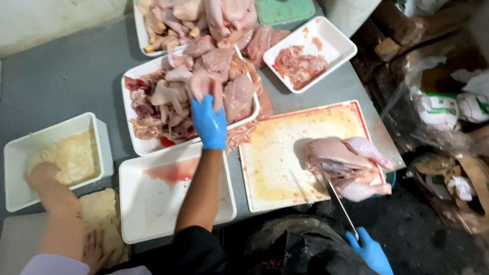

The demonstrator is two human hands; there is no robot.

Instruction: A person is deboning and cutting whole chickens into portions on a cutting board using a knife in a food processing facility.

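My left hand (209,123), in a blue glove, reaches forward over a white tray (140,145) heaped with raw chicken pieces and grips one pale chicken piece (205,84) at the top of the pile. My right hand (370,250), also gloved in blue, is at the bottom right, closed on the handle of a knife (338,202). The blade points up toward a whole raw chicken (349,165) lying on the right end of a stained white cutting board (285,153) with a red rim.
A white tray (168,209) holding only a red smear sits under my left forearm. A tray of chopped meat (333,38) and another chicken tray (140,30) stand at the back. A co-worker's hand (43,175) is in a tub of pale coating (97,137). Bags (448,109) crowd the right.
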